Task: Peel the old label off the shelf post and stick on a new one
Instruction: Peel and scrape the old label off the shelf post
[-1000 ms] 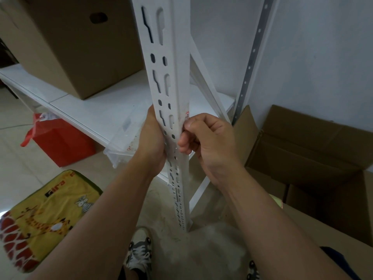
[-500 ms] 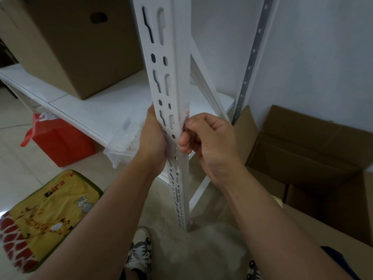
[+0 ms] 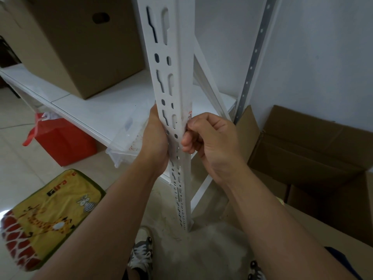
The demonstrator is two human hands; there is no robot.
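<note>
Item: shelf post [image 3: 171, 81], white, slotted, upright. We steady it with our left hand [image 3: 156, 136], fingers wrapped round its left edge. Old label [image 3: 189, 116]: a pale scrap with red print on the post's right face, just above our right hand [image 3: 210, 142], whose curled fingers pinch at its lower edge. Step in hand, we judge: peeling, barely begun. Next: lift a corner cleanly, pull slowly. New label: not in view.

Left hand [image 3: 155, 136] grips white slotted shelf post [image 3: 171, 87] from left; right hand [image 3: 210, 142], fingers curled, picks at label remnant [image 3: 189, 116] on post's right face.
</note>
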